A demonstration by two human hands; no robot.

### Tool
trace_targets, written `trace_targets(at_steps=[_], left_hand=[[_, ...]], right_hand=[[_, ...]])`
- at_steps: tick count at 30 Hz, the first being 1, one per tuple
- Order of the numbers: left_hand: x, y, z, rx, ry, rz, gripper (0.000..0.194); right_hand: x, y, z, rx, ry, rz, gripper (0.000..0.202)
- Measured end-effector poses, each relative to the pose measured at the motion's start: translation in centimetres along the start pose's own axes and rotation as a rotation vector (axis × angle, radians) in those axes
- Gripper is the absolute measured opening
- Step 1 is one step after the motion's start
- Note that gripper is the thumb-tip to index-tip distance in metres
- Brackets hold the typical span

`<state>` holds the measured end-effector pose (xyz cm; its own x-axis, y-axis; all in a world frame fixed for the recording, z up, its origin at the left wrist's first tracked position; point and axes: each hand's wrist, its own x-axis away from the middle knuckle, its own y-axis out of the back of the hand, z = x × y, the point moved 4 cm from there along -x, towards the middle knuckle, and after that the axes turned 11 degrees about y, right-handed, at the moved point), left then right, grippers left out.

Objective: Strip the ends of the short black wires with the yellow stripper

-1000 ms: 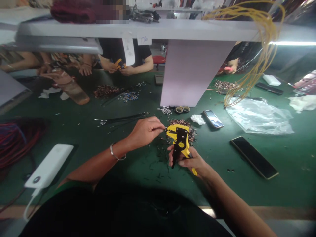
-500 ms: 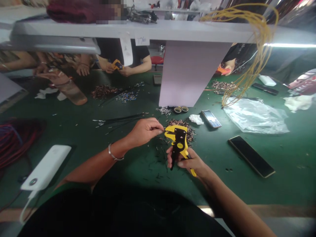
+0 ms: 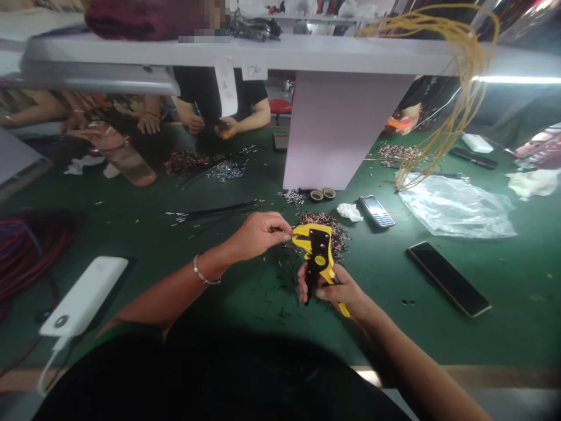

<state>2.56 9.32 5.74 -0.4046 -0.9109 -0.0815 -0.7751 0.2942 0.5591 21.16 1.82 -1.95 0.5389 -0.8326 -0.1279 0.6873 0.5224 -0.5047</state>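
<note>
Red cable coil (image 3: pixel 35 254) at the left edge of the green desk (image 3: pixel 153 251), white power bank (image 3: pixel 87 292) at lower left. Mid-frame, the left hand (image 3: pixel 263 237) is pinching a thin dark wire (image 3: pixel 293 235) (tiny, can't see its end) at the nose of a yellow-and-black wire stripper (image 3: pixel 320 257). That's just right of center, by a pile of short wire bits (image 3: pixel 339 235). Right hand (image 3: pixel 339 286)'s wrapped around the stripper's handles, and a dark smartphone (image 3: pixel 449 279) lies at right.
</note>
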Motion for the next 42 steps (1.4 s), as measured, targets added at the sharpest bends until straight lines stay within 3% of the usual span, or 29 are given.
trace_targets(at_steps=[31,42], left_hand=[[-0.3,-0.1,0.4,0.017,0.020,0.082,0.012],[-1.2,-0.2,1.9,-0.028,-0.021,0.126,0.016]], right_hand=[[0.5,-0.3,-0.6,-0.041,-0.006,-0.035,0.027],[0.8,-0.4,-1.2,-0.077,-0.007,-0.098,0.022]])
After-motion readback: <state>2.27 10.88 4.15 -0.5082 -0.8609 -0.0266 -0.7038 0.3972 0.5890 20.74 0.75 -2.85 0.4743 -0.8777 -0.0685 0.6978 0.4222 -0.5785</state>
